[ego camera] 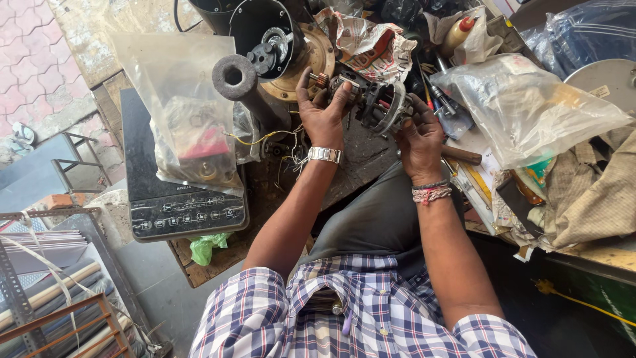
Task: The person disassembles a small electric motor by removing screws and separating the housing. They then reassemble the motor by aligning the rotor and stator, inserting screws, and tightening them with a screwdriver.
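Observation:
Both my hands hold a small electric motor (pixel 374 101), a dark metal frame with copper windings, over a cluttered workbench. My left hand (pixel 322 109) grips its left end, where the shaft and commutator stick out. My right hand (pixel 419 136) cups its right side from below. A metal watch sits on my left wrist, and beaded bands circle my right wrist. Just behind the motor stands a black appliance housing (pixel 268 33) on a brass-coloured round base.
A black induction cooktop (pixel 175 199) lies at the left under a clear plastic bag (pixel 182 99). A dark cylindrical handle (pixel 235 78) juts up nearby. Crumpled newspaper (pixel 371 43), screwdrivers, a large plastic bag (pixel 530 106) and cloth crowd the right side. Metal racks stand at lower left.

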